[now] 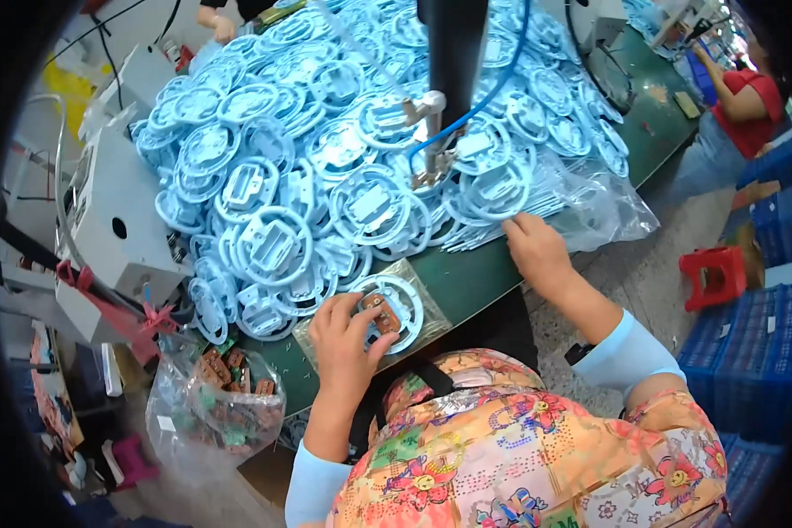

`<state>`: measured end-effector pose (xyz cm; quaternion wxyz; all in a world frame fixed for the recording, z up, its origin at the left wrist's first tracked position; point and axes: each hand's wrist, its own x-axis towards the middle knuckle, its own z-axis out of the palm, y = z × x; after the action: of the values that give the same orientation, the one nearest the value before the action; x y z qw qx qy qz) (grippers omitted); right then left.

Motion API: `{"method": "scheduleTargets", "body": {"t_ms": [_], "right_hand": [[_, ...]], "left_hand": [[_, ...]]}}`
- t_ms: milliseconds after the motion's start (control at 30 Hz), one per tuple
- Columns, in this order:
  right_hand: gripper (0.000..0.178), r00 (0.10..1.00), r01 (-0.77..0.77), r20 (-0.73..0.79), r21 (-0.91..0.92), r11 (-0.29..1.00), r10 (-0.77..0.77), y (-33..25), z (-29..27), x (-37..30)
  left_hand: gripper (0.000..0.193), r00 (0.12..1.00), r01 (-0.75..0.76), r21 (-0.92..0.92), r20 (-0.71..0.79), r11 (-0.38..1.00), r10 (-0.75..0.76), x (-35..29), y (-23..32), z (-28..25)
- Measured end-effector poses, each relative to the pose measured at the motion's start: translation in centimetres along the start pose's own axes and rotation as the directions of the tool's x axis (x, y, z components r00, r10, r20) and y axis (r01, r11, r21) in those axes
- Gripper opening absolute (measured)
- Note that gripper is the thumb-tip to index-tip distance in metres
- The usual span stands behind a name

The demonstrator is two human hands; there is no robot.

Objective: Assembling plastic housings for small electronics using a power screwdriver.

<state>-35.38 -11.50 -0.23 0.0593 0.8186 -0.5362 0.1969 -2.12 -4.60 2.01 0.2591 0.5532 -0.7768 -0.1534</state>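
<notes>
On a small mat point(436, 304) at the table's near edge lies a light-blue plastic ring frame point(415, 304) with a brown circuit board point(384, 312) inside it. My left hand point(348, 330) curls over the left side of this frame, its thumb and fingertips on the board. Farther right, my right hand point(539, 255) has its fingers drawn together at the lower rim of another ring frame point(495, 187), beside thin pale-blue strips point(541, 204). What is between its fingertips is hidden.
A large heap of ring frames point(277, 246) covers the green table point(480, 277). A dark upright post point(453, 53) with a metal nozzle stands over it. A clear bag of brown boards point(220, 387) hangs at left beside a grey metal box point(119, 224). A co-worker point(748, 106) is at far right.
</notes>
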Motion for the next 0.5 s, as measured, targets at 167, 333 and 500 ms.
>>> {"method": "scheduleTargets", "body": {"t_ms": [167,333,500], "right_hand": [[0.011,0.996,0.094,0.009,-0.090,0.991,-0.094,1.4,0.1,0.1],[0.012,0.994,0.112,0.015,-0.069,0.991,-0.111,1.3,0.5,0.4],[0.011,0.985,0.171,0.041,-0.025,0.985,-0.169,1.0,0.3,0.4]], "left_hand": [[0.049,0.996,-0.082,0.026,0.018,0.996,0.082,0.5,0.4,0.0],[0.049,0.999,-0.051,0.040,-0.004,0.998,0.051,0.1,0.5,0.0],[0.049,0.998,-0.064,0.009,-0.003,0.998,0.064,0.2,0.4,-0.2]]}}
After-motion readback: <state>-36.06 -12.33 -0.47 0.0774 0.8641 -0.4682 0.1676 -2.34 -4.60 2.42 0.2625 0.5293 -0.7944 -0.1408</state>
